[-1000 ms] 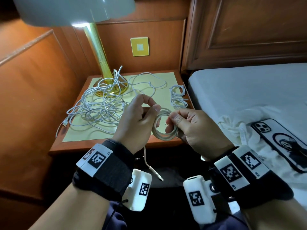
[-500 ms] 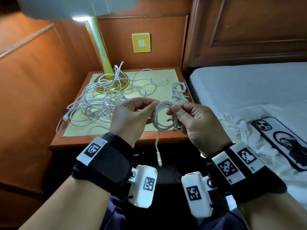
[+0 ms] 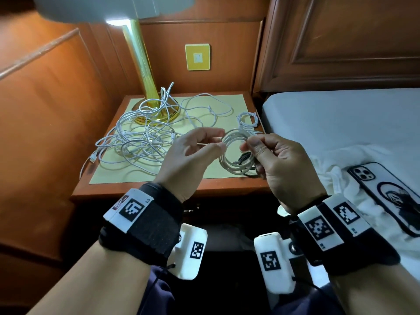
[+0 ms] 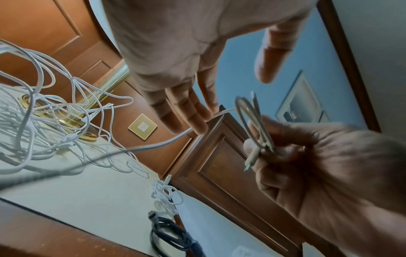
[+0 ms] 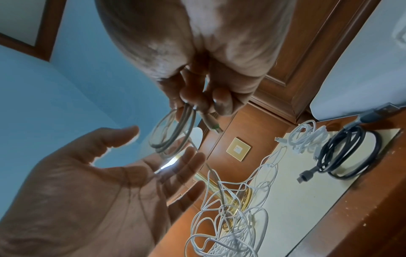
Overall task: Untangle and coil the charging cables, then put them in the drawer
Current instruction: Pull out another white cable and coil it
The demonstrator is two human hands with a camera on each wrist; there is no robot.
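Nearest, the right hand (image 3: 281, 160) pinches a smooth round white cable coil (image 3: 234, 155), its ring upright. At nine o'clock the left hand (image 3: 191, 158) hangs released. Beyond, at eleven o'clock, tangled white cables (image 3: 141, 137) sprawl on the wooden nightstand (image 3: 159, 189).

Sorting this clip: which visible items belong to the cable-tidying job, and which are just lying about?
Job items:
- white coil, pinched by right hand
- left hand, fingers straight
- tangled white cables
- small white bundle
- black coiled cable

Lying about:
- lamp
- phone
- wall plate
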